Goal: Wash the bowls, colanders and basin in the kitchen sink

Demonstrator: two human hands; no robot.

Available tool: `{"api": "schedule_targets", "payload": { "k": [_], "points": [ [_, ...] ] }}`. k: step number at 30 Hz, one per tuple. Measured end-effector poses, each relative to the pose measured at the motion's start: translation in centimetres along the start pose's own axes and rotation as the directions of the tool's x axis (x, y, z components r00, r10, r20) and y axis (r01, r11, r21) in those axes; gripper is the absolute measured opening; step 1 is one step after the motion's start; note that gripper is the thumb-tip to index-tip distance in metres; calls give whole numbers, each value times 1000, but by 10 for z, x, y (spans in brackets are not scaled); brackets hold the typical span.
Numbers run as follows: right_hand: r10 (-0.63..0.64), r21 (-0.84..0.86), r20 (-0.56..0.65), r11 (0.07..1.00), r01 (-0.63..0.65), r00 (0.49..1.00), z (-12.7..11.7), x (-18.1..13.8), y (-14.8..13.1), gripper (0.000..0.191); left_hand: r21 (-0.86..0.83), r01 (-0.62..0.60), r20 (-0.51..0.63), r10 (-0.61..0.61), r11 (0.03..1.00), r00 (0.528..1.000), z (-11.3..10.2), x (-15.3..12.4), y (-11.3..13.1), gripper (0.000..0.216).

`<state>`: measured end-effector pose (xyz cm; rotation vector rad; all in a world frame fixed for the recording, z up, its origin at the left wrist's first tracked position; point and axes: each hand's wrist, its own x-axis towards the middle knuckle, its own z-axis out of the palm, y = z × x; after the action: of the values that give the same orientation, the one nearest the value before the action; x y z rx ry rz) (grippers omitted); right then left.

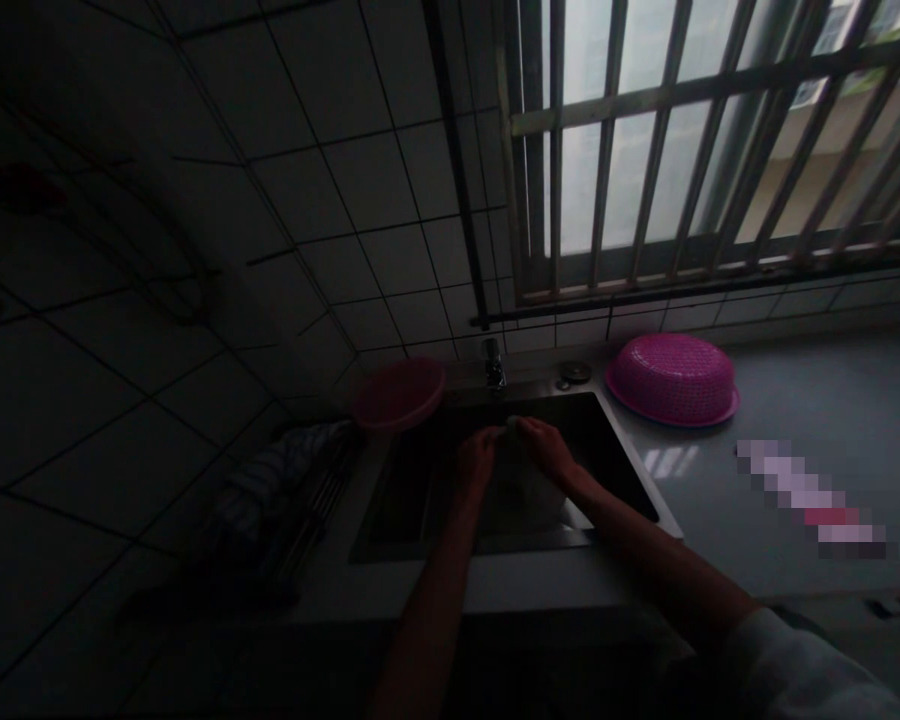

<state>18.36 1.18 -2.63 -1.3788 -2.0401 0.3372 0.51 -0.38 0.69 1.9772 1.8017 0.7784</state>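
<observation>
Both hands reach over a dark steel sink (630,462) set in a grey counter. My left hand (476,458) and my right hand (546,447) meet under the faucet (493,364), fingers curled together around a small pale thing (511,424) that I cannot make out. A whitish object, perhaps a bowl or cloth (529,500), lies in the basin below them. The scene is very dim.
An upturned pink plastic basket (675,378) rests on the counter (795,400) right of the sink. A pink basin (399,393) sits at the sink's left corner. A striped cloth (285,470) lies on a rack at left. A barred window fills the upper right.
</observation>
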Motion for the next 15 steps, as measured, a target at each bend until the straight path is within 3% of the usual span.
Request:
{"api": "schedule_targets", "payload": {
  "k": [3, 6, 11, 13, 15],
  "points": [
    [-21, 48, 6, 999, 21, 1000, 8, 1, -10, 32, 85, 24, 60, -30, 996, 998, 2, -4, 3, 31],
    [-18, 94, 35, 996, 14, 999, 3, 2, -1, 34, 116, 24, 92, -35, 993, 995, -1, -3, -1, 30],
    [177, 44, -73, 984, -174, 981, -18, -2, 29, 33, 23, 222, -138, -217, 975, 966, -12, 6, -15, 31],
    [192, 27, -98, 981, -190, 977, -18, -3, 29, 31, 2, 201, -129, -199, 980, 972, -10, 6, -13, 31],
    [104, 17, -63, 995, -103, 993, -11, -4, 20, 30, 17, 101, -31, -101, 995, 994, -6, 4, -8, 28]
  ]
}}
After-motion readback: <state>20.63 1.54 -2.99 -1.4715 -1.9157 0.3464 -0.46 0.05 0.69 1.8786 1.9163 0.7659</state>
